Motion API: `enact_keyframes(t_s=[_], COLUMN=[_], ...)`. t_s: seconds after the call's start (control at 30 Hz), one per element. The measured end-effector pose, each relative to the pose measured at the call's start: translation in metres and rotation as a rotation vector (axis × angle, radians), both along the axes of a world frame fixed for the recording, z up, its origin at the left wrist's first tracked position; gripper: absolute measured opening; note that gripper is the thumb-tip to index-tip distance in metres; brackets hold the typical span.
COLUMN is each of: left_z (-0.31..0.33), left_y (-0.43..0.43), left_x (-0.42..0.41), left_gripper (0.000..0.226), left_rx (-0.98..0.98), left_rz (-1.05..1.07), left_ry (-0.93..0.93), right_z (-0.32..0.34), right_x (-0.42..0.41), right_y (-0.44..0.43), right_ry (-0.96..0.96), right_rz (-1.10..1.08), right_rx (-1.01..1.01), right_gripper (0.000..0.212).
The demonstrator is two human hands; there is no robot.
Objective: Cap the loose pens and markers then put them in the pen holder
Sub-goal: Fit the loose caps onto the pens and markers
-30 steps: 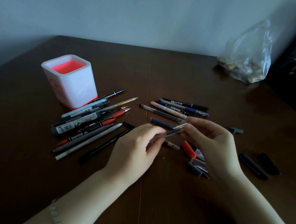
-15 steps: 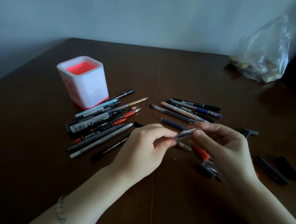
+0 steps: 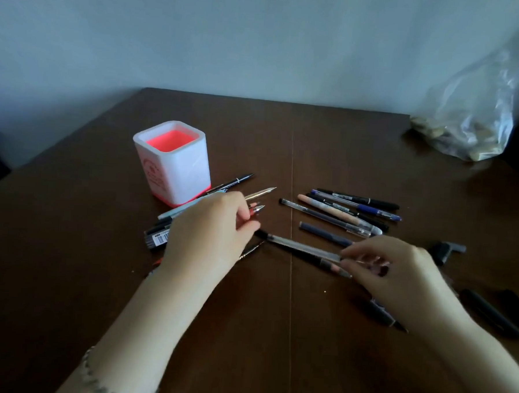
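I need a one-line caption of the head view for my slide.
Right hand pinches a clear pen; left hand over loose pens beside the pen holder.

Bare left hand [image 3: 208, 232] and right hand [image 3: 398, 272], bare forearms, thin silvery beaded bracelet [image 3: 92, 380] on left wrist

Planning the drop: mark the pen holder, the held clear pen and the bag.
pen holder [image 3: 190, 174], head view, white side wall.
clear pen [image 3: 303, 247], head view, mid barrel.
bag [image 3: 472, 123], head view, crinkled side.
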State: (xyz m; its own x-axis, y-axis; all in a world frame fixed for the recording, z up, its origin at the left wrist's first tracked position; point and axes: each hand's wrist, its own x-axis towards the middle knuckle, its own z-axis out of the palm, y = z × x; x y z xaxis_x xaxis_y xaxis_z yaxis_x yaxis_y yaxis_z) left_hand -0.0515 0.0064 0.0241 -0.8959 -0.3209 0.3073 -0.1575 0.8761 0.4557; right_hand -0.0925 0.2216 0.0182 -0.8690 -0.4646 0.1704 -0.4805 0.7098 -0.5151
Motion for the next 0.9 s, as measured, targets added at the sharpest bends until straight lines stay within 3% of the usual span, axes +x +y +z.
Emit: enact_keyframes(t_s=[0.1, 0.23, 0.33, 0.43, 0.6, 0.67, 0.73, 0.9], left_z=[-0.002, -0.01, -0.014, -0.018, -0.027, -0.03, -0.031, -0.033], left_y=[0.002, 0.011, 0.02, 0.031, 0.044, 0.048, 0.051, 0.054], left_x=[-0.001, -0.005, -0.005, -0.003, 0.003, 0.004, 0.005, 0.005], left_gripper=[0.026, 0.029, 0.022, 0.024, 0.025, 0.023, 0.025, 0.026], left_rx=[-0.119, -0.254, -0.321, -0.299, -0.006, 0.043, 0.093, 0.145], left_rz=[-0.032, 0.0, -0.009, -0.056, -0.246, -0.322, -0.364, -0.408], left_ry=[-0.441, -0.577, -0.55, -0.406, -0.108, -0.036, 0.003, 0.005], right_z=[-0.01, -0.016, -0.02, -0.025, -0.015, -0.005, 0.007, 0.014], right_x=[-0.004, -0.015, -0.023, -0.027, -0.023, -0.026, -0.032, -0.024], right_y=[-0.007, -0.016, -0.022, -0.022, 0.009, 0.036, 0.063, 0.088], right_ry=[0.02, 0.071, 0.159, 0.224, 0.258, 0.207, 0.093, -0.17], right_rz=[0.002, -0.145, -0.202, -0.23, -0.309, -0.347, -0.342, -0.181], right_rx=[0.154, 0.188, 0.189, 0.209, 0.077, 0.071, 0.191, 0.427], right_gripper=[0.015, 0.019, 0.02, 0.023, 0.02, 0.021, 0.021, 0.018])
